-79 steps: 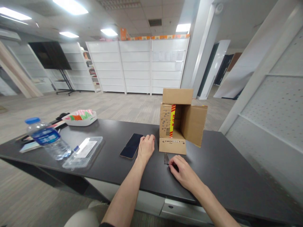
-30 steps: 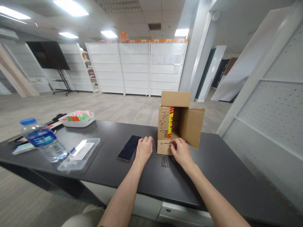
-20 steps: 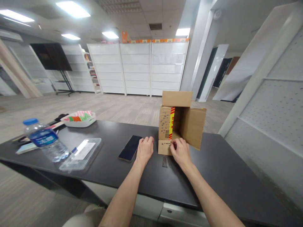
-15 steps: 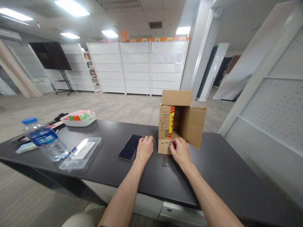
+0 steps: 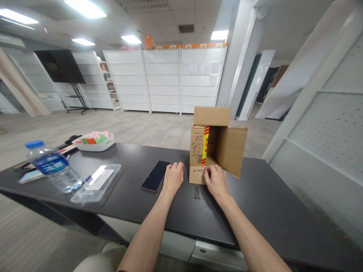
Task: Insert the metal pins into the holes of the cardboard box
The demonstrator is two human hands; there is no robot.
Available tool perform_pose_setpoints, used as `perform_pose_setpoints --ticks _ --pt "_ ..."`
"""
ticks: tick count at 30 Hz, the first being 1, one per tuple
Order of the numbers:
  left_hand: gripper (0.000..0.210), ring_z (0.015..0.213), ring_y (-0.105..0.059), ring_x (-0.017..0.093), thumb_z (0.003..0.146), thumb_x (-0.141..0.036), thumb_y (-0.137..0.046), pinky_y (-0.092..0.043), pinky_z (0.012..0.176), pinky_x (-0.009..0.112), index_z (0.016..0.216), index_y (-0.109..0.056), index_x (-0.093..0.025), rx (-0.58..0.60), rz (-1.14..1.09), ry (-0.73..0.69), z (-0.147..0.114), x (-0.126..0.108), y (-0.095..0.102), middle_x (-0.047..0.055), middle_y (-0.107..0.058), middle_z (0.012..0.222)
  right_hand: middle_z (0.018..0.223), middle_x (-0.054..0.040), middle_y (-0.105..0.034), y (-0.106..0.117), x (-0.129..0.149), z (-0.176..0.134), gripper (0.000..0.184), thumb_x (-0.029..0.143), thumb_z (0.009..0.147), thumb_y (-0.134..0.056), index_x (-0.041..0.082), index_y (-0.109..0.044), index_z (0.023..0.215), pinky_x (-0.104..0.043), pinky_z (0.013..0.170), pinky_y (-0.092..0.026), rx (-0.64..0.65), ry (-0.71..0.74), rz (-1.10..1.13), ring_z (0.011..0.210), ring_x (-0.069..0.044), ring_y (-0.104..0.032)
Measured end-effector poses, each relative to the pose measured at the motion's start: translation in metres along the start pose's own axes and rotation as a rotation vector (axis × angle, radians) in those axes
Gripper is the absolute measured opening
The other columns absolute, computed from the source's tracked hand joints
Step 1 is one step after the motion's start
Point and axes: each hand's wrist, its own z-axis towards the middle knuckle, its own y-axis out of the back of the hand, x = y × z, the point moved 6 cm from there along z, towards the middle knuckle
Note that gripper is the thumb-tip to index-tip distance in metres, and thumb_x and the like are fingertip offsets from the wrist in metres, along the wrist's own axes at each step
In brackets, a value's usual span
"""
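An open cardboard box (image 5: 196, 143) stands on its side on the dark table, its opening facing me. My right hand (image 5: 216, 181) is at the lower front flap (image 5: 195, 176), which has a row of small dark holes. Its thumb and fingers are pinched together; what they hold, if anything, is hidden. Several thin metal nails (image 5: 197, 192) lie fanned out just below the flap, beside that hand. To the left of the box, my left hand (image 5: 173, 176) rests on the table with curled fingers. It lies against the right edge of a black phone (image 5: 155, 176), and I see nothing in it.
Further left on the table (image 5: 130, 158) lie a clear plastic case (image 5: 99, 185) and a tilted water bottle (image 5: 56, 168). A white basket (image 5: 96, 146) with colourful contents is behind them. The box's side flap (image 5: 232, 151) sticks out to the right.
Both hands and the box stay almost where they were. The nails look slightly rearranged, with the rightmost one lying more apart from the others.
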Motion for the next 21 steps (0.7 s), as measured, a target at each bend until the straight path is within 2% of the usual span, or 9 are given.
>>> perform_pose_setpoints --ticks 10,21 --pt "0.017 0.091 -0.06 0.018 0.095 -0.016 -0.043 -0.039 0.092 0.034 0.098 -0.058 -0.022 0.009 0.014 0.006 0.0003 -0.0004 -0.0001 0.004 -0.064 0.093 0.089 -0.0065 -0.063 0.0041 0.0033 -0.0017 0.014 0.025 0.095 -0.045 0.021 -0.056 0.087 -0.034 0.073 -0.032 -0.015 -0.009 0.027 0.085 -0.023 -0.056" --pt "0.018 0.091 -0.06 0.018 0.095 -0.016 -0.041 -0.04 0.093 0.034 0.098 -0.058 -0.022 0.002 0.013 0.005 0.0005 0.0003 -0.0007 0.004 -0.065 0.092 0.09 -0.0056 -0.063 0.0068 0.005 -0.0041 0.011 0.028 0.089 -0.047 0.021 -0.055 0.089 -0.035 0.078 -0.033 -0.029 -0.014 0.137 0.088 -0.023 -0.057"
